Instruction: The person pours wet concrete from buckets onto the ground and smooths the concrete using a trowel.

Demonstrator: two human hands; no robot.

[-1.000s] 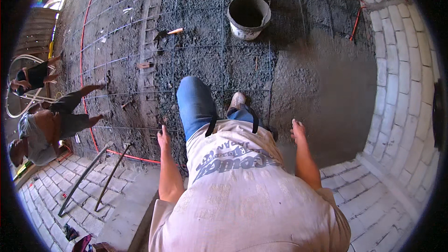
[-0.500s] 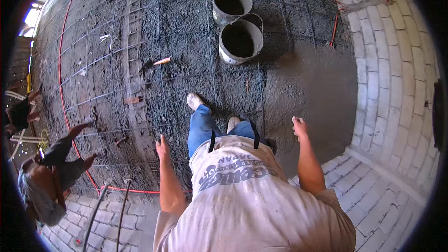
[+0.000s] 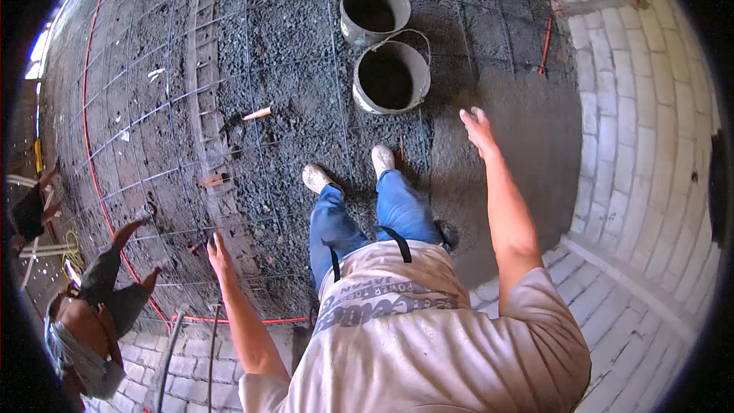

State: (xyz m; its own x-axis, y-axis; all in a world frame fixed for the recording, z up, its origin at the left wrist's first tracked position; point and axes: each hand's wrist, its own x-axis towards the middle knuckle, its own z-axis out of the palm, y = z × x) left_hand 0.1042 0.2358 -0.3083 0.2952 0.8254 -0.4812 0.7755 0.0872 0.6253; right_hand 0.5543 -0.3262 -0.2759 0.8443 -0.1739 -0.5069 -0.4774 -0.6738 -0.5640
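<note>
The left grip (image 3: 222, 258), empty, fingers extended, hangs beside a grid of thin steel rods (image 3: 251, 69), which could snag a pale, mud-spattered shoe (image 3: 315, 178) and cause a stumble; two round, cement-smeared buckets (image 3: 417, 73) stand ahead-left of the empty, loosely spread right grip (image 3: 479, 131).

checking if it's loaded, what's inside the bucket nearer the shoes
Inside the nearer bucket, grey inner wall shows above a dark area. Its near side hides the inner wall behind it; whether the dark is contents or bare bottom cannot be told.
</note>
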